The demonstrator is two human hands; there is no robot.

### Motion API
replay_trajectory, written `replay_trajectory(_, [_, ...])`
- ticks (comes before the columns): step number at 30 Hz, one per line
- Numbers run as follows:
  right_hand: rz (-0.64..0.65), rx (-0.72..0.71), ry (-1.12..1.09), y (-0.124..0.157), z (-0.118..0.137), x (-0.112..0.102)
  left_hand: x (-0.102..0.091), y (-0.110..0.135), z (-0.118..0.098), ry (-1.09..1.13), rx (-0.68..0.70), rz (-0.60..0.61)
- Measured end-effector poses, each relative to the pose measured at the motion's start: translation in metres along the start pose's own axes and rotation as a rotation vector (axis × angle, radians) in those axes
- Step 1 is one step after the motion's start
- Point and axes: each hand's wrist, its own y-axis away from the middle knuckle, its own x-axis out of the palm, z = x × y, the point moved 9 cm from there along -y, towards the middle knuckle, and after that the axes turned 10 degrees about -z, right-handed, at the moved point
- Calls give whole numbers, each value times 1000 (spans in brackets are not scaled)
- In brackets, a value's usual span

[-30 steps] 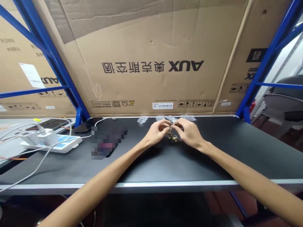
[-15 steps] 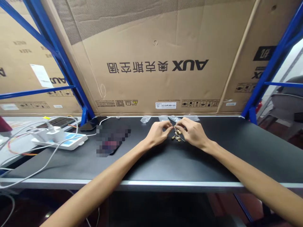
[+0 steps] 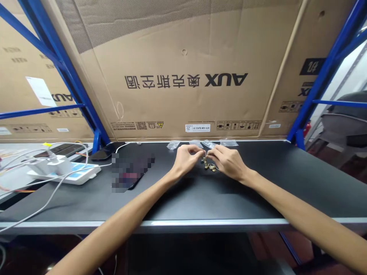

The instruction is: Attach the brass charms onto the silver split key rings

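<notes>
A small bunch of gold-coloured metal pieces (image 3: 212,167), with what looks like a ring among them, lies or hangs just below my fingertips; I cannot tell their exact kind. My left hand (image 3: 186,158) is closed in a pinch of thumb and forefinger at the upper left end of the bunch. From the other side, my right hand (image 3: 229,160) pinches the same bunch, its fingers hiding part of it. The two hands almost meet over the black tabletop (image 3: 183,198). Behind them lie several clear plastic bags (image 3: 173,144), partly covered by the hands.
A phone with a blurred-out screen (image 3: 133,175) lies left of my arms. Further left are a white power strip (image 3: 83,177) with chargers and loose white cables, and a dark phone (image 3: 104,151). A large cardboard box (image 3: 183,103) and blue rack posts (image 3: 323,76) stand behind.
The view has shifted slightly, so the scene sits a little further left. My fingers have moved a little on the metal pieces, one of which now dangles below the pinch.
</notes>
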Motion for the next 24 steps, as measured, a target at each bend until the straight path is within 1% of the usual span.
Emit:
replay_trajectory(5, [48, -36, 0, 2, 8, 8, 6, 5, 15, 84, -167, 9])
replay_trajectory(8, [59, -25, -35, 2, 10, 10, 7, 6, 24, 130, -241, -7])
replay_trajectory(12, [26, 46, -83, 1, 7, 6, 8, 1, 33, 213, -286, -21])
replay_trajectory(16, [-50, 164, -92, -6, -6, -7, 6, -5, 42, 343, -336, -14])
replay_trajectory(19, [-121, 227, -65, -16, -21, -30, 4, -8, 50, 422, -389, -15])
replay_trajectory(21, [-191, 259, -43, -27, -34, -57, 2, -10, 56, 438, -418, -13])
replay_trajectory(22, [-251, 282, -30, -32, -42, -75, 2, -11, 60, 432, -433, -9])
replay_trajectory(24, [-486, 325, 48, -41, -62, -128, 2, -12, 68, 389, -461, 13])
